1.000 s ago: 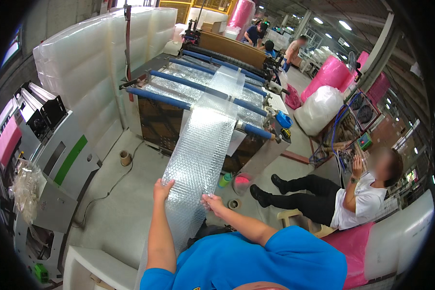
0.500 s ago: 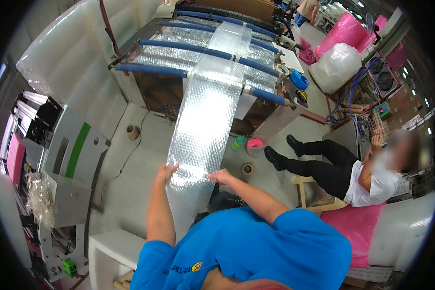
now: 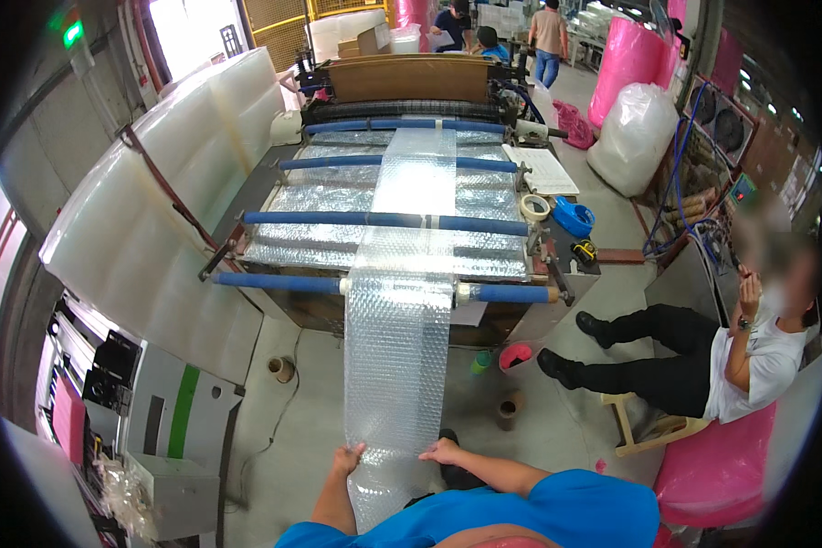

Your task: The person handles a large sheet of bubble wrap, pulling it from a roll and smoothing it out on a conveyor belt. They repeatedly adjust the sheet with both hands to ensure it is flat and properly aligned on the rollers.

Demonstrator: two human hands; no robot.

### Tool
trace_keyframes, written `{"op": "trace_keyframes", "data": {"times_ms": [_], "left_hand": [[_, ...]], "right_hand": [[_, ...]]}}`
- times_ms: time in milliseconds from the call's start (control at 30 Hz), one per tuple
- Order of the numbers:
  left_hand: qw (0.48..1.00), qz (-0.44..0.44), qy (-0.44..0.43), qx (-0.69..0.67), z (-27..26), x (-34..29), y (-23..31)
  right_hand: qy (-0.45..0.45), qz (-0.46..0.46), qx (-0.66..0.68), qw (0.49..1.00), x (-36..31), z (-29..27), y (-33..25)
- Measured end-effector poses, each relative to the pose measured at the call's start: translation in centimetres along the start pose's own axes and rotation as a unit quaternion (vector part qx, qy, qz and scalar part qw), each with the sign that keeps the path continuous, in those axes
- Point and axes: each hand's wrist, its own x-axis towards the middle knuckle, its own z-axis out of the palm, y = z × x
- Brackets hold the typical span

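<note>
A long see-through strip of bubble wrap (image 3: 395, 365) comes off the machine with blue rollers (image 3: 310, 219) and hangs down toward me. My left hand (image 3: 348, 458) is closed on the strip's left edge, and my right hand (image 3: 441, 451) pinches its right edge at about the same height. Between the two hands the strip lies fairly flat. Its lower part drops in front of my body, where my blue shirt hides the end.
At the right a person (image 3: 753, 356) in white sits on a wooden stool (image 3: 630, 438). Cardboard tubes (image 3: 511, 411) stand on the floor, beside a pink-topped bucket (image 3: 516, 357). Tape rolls (image 3: 536, 207) lie on the machine's side table. A grey machine (image 3: 169, 420) stands left.
My view has tilted up, so the machine's far end and people behind it now show. Both hands still grip the strip's edges and appear lower in the picture.
</note>
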Motion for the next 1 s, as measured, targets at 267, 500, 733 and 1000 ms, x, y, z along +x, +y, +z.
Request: {"op": "trace_keyframes", "data": {"times_ms": [267, 500, 733, 1000], "left_hand": [[0.989, 0.021, 0.035, 0.143, -0.6, -1.3, 4.9], [0.996, 0.068, 0.037, 0.037, 1.2, 8.9, 5.4], [0.977, 0.182, 0.11, 0.028, -1.8, 4.6, 18.2], [0.947, 0.279, 0.152, -0.04, -4.9, 1.7, 21.9]], "right_hand": [[-0.001, 0.036, 0.027, 0.999, 0.3, -1.9, -0.4], [0.109, -0.019, 0.052, 0.992, 4.3, -7.8, -1.7], [0.225, -0.106, 0.138, 0.959, 5.2, -12.6, -4.8], [0.191, -0.171, 0.441, 0.86, 2.1, -13.8, -10.3]]}}
